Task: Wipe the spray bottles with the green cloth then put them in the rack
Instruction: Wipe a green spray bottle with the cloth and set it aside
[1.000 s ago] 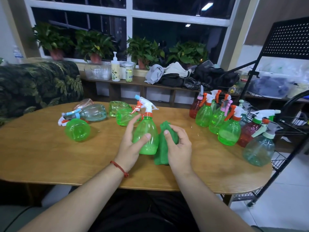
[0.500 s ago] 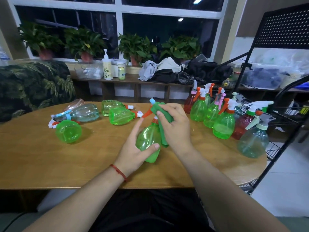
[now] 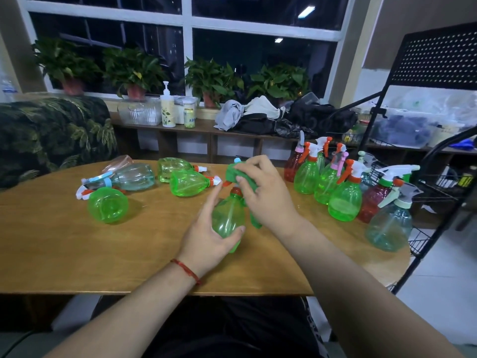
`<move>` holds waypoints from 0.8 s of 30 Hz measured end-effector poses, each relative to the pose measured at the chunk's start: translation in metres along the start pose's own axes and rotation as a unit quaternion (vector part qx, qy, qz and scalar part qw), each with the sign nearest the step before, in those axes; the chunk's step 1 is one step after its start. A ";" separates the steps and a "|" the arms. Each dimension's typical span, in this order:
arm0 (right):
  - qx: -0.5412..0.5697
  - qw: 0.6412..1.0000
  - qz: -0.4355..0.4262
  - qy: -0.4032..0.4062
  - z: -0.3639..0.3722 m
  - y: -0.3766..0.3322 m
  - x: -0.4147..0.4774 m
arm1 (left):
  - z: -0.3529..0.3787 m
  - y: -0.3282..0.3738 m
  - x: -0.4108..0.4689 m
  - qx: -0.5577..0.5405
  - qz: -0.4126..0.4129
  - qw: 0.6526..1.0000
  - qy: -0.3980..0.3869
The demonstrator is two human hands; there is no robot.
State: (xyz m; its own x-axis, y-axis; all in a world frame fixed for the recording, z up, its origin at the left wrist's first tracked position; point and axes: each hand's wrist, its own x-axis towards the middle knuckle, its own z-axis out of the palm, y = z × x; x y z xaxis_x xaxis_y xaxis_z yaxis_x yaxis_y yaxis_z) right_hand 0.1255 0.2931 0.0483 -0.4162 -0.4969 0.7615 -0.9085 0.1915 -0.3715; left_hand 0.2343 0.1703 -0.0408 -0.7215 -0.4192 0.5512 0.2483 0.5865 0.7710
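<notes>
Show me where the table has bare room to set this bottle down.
Widest bare patch: near-left of the table, between the lying green bottle, the front edge and the left hand. A smaller one lies between the right hand and the upright bottles. Crowded: far left and the right edge.

Both forearms bare all the way up. Thin red cord bracelet (image 3: 186, 270) round the left wrist, just behind the left hand (image 3: 209, 241). Black clothing (image 3: 232, 329) over the lap, with a strip of white marks (image 3: 313, 329) down its right side.
</notes>
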 end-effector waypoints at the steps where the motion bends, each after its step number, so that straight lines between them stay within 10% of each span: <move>1: 0.007 1.000 -0.005 -0.025 0.001 -0.003 -0.001 | 0.000 0.001 0.000 0.006 -0.006 1.000 0.004; 5: 0.082 0.992 -0.015 -0.092 0.001 -0.010 -0.003 | 0.002 0.004 0.001 -0.012 0.011 1.000 0.013; 11: 0.072 0.991 0.079 0.082 -0.008 0.008 0.000 | -0.002 0.002 -0.003 -0.071 -0.004 0.997 -0.022; 24: 0.332 0.909 0.244 -0.057 -0.021 0.026 0.008 | -0.007 0.005 -0.005 -0.117 0.014 0.991 -0.060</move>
State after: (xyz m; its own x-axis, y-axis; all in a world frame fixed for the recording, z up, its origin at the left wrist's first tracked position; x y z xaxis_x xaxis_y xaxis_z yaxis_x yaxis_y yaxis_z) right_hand 0.0980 0.3120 0.0563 -0.7217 -0.5821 0.3745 -0.3779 -0.1220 -0.9178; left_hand 0.2437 0.1710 -0.0379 -0.7806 -0.3104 0.5425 0.4031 0.4134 0.8165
